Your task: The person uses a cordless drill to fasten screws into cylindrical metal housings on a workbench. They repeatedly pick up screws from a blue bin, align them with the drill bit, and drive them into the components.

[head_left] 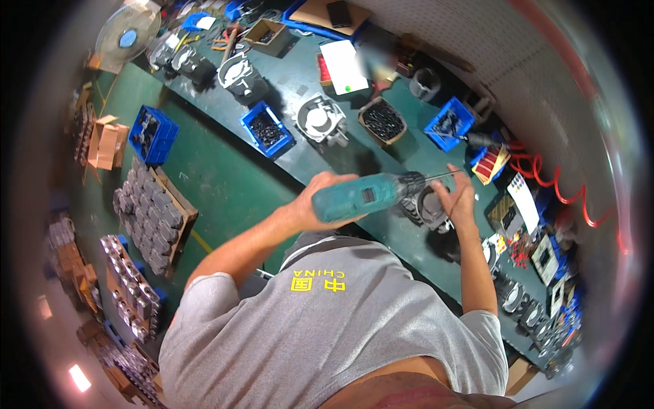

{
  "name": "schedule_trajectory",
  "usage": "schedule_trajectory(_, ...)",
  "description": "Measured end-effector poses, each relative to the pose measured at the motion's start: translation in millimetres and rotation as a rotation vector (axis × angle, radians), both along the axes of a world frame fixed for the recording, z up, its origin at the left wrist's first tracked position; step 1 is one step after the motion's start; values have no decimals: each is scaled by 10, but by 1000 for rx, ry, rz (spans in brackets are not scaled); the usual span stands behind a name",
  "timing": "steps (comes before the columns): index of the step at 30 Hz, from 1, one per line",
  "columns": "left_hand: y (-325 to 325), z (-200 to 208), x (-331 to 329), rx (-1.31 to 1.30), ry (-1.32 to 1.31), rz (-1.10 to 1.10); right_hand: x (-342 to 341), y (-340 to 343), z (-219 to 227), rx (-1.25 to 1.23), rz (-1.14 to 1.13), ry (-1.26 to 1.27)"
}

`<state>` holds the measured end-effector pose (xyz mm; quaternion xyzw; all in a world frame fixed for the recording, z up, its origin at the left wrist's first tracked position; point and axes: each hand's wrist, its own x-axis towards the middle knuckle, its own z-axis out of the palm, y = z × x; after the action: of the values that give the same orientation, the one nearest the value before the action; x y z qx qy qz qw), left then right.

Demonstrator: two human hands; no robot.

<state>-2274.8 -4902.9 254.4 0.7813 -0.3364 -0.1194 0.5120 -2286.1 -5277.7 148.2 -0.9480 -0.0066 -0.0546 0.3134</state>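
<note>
In the head view, a teal power drill (357,196) is gripped by the curled left hand (306,206), its long axis and bit (437,177) aimed toward three o'clock. The bit's tip is met by the right hand (461,202), thumb and forefinger parted; whether it is pinched cannot be told. The dark round housing (432,210) is seen on the workbench (415,153), nearer the right hand, at its nine o'clock.

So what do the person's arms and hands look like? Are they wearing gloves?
No gloves: the left hand and right hand are bare. The forearms are bare too, with no watch that I can see. Above them are short, plain grey sleeves, part of a grey shirt with yellow markings.
</note>
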Motion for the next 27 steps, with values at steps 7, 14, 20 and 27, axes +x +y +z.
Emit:
schedule_trajectory(7,883,-205,-4,-129,-50,331,1437,1307,660,145,245,-251)
schedule_trajectory(14,1716,-392,-43,53,-29,599,2429,1715,-237,7,234,-85)
schedule_trajectory(20,2102,-496,25,65,61,642,2100,1453,-1226,-368,224,275)
schedule_trajectory(27,2070,-549,101,42,118,568,1964,1314,-1476,-225,43,314)
